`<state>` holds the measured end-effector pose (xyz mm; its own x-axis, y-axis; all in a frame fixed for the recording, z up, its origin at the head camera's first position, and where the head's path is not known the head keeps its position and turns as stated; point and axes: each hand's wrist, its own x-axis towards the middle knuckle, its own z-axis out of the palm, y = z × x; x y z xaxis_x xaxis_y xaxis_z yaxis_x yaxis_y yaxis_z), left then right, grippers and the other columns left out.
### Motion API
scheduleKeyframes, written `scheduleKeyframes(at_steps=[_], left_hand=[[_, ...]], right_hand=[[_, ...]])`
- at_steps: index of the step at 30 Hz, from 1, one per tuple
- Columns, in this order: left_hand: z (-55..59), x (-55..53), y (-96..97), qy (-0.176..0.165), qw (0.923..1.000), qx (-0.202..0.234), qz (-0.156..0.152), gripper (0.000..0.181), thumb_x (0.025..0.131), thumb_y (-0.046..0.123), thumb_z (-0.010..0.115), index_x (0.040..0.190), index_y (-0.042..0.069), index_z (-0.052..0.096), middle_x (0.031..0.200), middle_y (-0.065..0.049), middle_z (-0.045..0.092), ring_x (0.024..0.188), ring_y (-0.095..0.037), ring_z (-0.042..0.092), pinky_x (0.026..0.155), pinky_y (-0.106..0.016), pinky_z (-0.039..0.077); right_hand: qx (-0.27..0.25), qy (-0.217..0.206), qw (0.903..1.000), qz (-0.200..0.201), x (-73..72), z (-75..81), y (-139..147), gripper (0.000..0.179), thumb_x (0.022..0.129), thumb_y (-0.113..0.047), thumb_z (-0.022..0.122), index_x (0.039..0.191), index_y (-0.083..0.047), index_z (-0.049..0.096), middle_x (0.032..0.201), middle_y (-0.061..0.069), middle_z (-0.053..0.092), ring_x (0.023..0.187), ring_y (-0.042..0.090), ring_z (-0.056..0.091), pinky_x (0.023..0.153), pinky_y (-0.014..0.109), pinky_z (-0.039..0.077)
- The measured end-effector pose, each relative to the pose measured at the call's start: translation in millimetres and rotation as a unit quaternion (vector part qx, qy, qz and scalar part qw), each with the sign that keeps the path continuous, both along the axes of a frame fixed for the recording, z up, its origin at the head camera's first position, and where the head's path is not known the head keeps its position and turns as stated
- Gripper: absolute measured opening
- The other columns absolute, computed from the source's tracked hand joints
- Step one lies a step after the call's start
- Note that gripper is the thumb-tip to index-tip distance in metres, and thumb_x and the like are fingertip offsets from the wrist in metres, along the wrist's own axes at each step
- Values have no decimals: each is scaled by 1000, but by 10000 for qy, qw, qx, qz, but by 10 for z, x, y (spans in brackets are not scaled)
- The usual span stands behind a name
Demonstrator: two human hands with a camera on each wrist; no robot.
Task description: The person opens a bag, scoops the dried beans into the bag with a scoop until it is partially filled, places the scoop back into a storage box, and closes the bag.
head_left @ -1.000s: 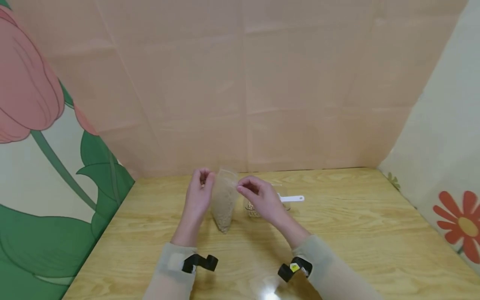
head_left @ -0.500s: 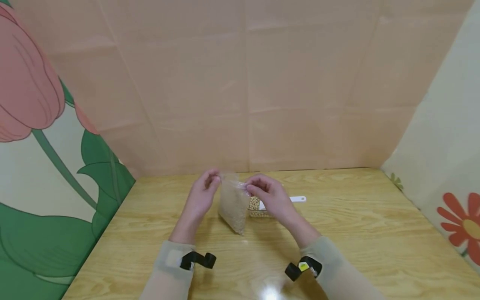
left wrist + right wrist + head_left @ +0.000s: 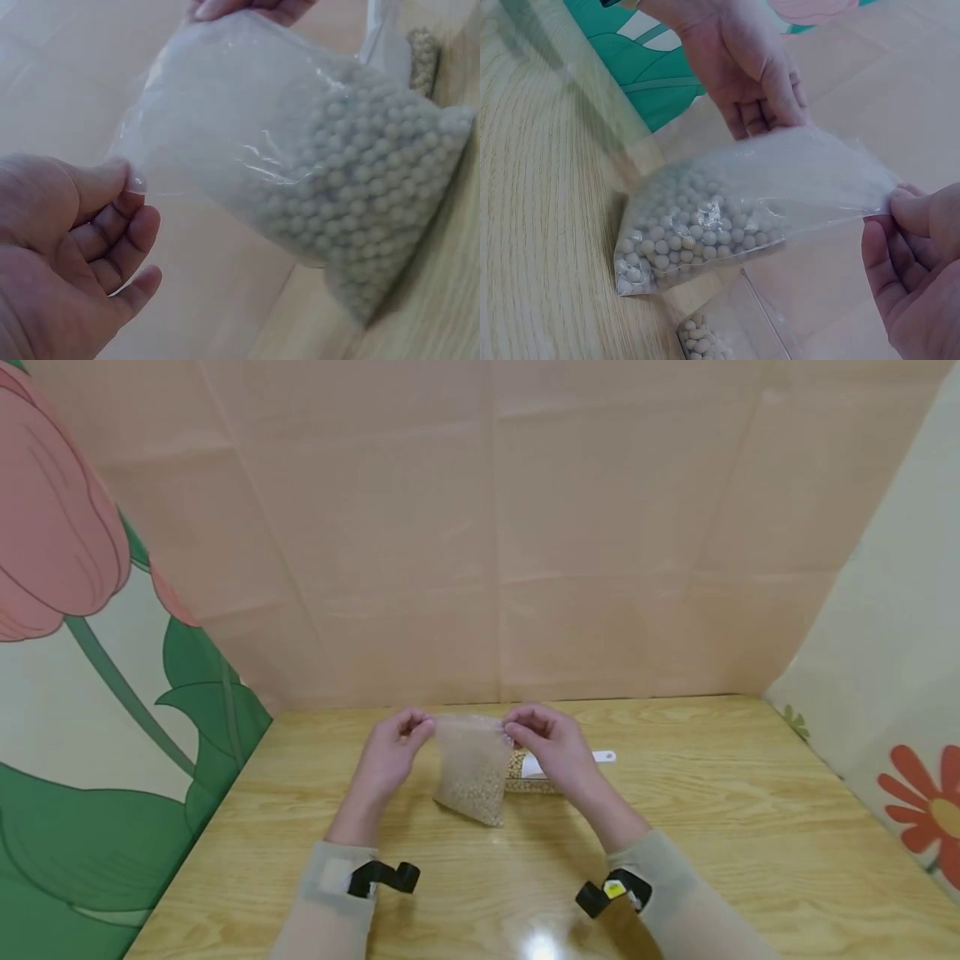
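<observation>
A clear plastic bag [image 3: 472,768] hangs between my hands, its lower part filled with pale round beans [image 3: 694,236]. My left hand [image 3: 390,752] pinches the top left corner of the bag between thumb and forefinger. At the opposite top corner, my right hand [image 3: 551,747] pinches the plastic the same way. The bag's top edge is stretched between them. Its bottom is low over the wooden table [image 3: 712,827]; whether it rests there I cannot tell. Just behind and right of the bag is a clear container [image 3: 534,786] of beans, partly hidden by my right hand.
A white scoop [image 3: 604,757] lies in the container, its handle pointing right. A pinkish-beige sheet [image 3: 480,527] covers the wall behind the table. Walls with painted flowers stand at the left and right.
The bag has turned from edge-on to broad side towards me. My right hand has moved right and the hands are farther apart, spreading the bag's top. Both hands keep hold of it.
</observation>
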<state>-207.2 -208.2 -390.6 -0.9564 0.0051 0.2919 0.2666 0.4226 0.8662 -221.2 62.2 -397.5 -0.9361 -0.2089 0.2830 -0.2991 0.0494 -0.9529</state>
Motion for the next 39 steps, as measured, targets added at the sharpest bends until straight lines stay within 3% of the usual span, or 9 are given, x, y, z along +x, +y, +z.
scheduleKeyframes(at_steps=[8, 17, 25, 32, 39], left_hand=[[138, 69, -83, -81, 9983, -565, -148, 18, 114, 23, 62, 118, 10, 74, 109, -6, 68, 106, -25, 58, 93, -45, 47], [198, 79, -74, -191, 9967, -768, -190, 19, 115, 22, 60, 118, 8, 72, 114, -7, 70, 112, -27, 62, 100, -51, 50], [247, 101, -66, -163, 9959, -857, -232, 18, 115, 22, 59, 119, 8, 71, 116, -10, 71, 114, -29, 62, 102, -53, 50], [243, 116, -59, -45, 9953, -932, -239, 16, 114, 20, 63, 116, 8, 72, 109, -7, 71, 108, -28, 63, 97, -49, 51], [191, 116, -71, 64, 9956, -934, -88, 13, 112, 16, 65, 113, 6, 73, 106, -7, 72, 105, -27, 64, 94, -49, 51]], right_hand=[[220, -43, 9996, -151, 6, 19, 39, 13, 106, -7, 73, 117, -2, 79, 110, 11, 79, 95, 21, 74, 91, 46, 63], [394, -36, 9990, -198, 0, 26, 68, 16, 105, -14, 78, 118, -6, 80, 108, 8, 80, 96, 28, 74, 84, 32, 62], [351, -76, 9989, -290, -1, 54, 77, 25, 102, -15, 81, 126, -7, 78, 104, 8, 80, 103, 49, 71, 79, 31, 60], [234, -157, 9986, -453, -35, -4, 60, 32, 100, -12, 83, 131, -7, 77, 107, 11, 82, 97, 36, 76, 81, 30, 62], [387, -193, 9987, -287, -33, -15, -6, 41, 99, -17, 86, 138, -11, 75, 112, 7, 82, 103, 22, 76, 88, 28, 60]])
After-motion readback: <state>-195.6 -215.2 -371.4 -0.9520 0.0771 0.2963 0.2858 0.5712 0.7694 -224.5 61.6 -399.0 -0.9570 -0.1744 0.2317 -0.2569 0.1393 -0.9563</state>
